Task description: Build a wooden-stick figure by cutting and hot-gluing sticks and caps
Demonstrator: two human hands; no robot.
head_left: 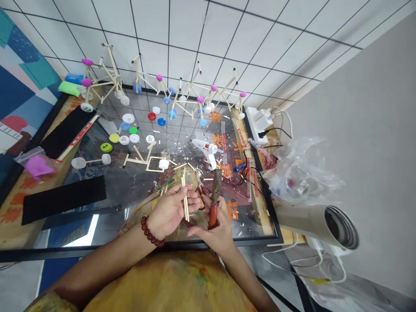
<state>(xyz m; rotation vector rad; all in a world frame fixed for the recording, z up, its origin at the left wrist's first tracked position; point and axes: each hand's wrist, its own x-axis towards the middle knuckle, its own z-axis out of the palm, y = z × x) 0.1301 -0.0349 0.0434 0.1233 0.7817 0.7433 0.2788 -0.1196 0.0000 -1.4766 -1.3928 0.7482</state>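
Over the near edge of the glass-topped worktop (pixel 107 249), the left hand (pixel 170 211) pinches thin pale wooden sticks (pixel 185 197) upright in closed fingers. The right hand (pixel 217 232), fingers wrapped tight, grips red-handled metal cutters (pixel 213 208) just beside them. At such closeness the blades might nip a fingertip, or a loosely pinched stick could slide out.

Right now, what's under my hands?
Left hand holds wooden sticks, right hand pliers; below them, the glass tabletop with wood scraps. Whatever lies directly beneath the hands is covered.

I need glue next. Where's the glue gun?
Head view: the glue gun lies on the table beyond the right hand, between the stick frame and the power strip.
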